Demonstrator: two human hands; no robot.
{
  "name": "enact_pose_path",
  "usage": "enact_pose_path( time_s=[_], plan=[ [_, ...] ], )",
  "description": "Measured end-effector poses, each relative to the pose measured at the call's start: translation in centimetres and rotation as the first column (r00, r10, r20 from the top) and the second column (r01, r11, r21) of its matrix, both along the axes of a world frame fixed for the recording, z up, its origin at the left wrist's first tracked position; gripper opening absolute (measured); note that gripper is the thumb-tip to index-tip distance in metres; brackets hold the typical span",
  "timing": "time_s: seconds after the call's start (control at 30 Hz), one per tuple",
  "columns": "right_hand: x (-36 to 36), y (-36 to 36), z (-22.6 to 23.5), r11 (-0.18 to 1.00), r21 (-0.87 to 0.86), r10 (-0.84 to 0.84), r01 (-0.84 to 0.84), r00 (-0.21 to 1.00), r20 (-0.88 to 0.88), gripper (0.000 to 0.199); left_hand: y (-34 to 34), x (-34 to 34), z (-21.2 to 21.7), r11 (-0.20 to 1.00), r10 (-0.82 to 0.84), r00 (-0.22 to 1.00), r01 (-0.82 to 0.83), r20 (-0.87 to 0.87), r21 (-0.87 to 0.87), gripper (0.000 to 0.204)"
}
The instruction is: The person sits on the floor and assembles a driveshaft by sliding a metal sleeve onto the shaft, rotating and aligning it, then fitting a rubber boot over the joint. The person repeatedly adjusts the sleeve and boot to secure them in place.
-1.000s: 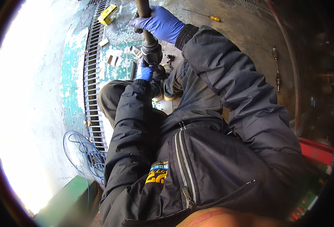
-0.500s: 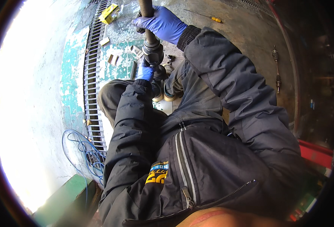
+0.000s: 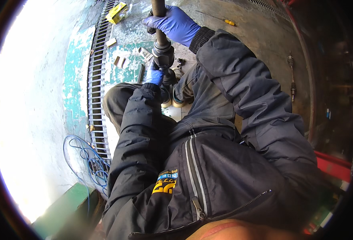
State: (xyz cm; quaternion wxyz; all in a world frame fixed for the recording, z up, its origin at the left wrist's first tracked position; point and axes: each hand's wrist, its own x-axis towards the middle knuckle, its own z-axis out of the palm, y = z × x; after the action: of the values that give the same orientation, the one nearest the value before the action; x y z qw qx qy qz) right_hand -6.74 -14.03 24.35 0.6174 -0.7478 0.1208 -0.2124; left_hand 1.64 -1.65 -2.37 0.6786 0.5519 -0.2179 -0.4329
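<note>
My right hand, in a blue glove, is wrapped round a grey metal shaft. The shaft stands roughly upright, its top cut off by the picture's upper edge. Its lower end carries a thick, stepped dark metal piece. Just under that piece my left hand, also gloved in blue, is closed, with its fingertips mostly hidden. What it holds I cannot make out. A black rounded part sits right beside the left hand, between my knees and above my shoes.
A drain grate runs along the left, with a coiled blue hose near it. A yellow box, small opened cartons and a yellow-handled screwdriver lie on the floor. An axle shaft lies at the right.
My right hand and the shaft have shifted slightly to the right. The left hand stays almost in place below the thick end.
</note>
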Motion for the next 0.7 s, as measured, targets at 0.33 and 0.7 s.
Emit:
enact_pose_path(
  time_s=[0.33,0.7],
  plan=[
    [0.5,-0.4,-0.7,0.999,0.031,-0.029,0.026,0.996,0.081,0.035,1.2,-0.2,-2.4,0.998,-0.003,1.0,0.004,0.023,-0.059,0.064],
    [0.5,-0.5,-0.8,1.0,-0.003,-0.023,0.023,1.0,0.021,0.027,0.7,0.2,-3.9,0.997,0.011,1.0,-0.011,0.009,-0.07,0.062]
  ],
)
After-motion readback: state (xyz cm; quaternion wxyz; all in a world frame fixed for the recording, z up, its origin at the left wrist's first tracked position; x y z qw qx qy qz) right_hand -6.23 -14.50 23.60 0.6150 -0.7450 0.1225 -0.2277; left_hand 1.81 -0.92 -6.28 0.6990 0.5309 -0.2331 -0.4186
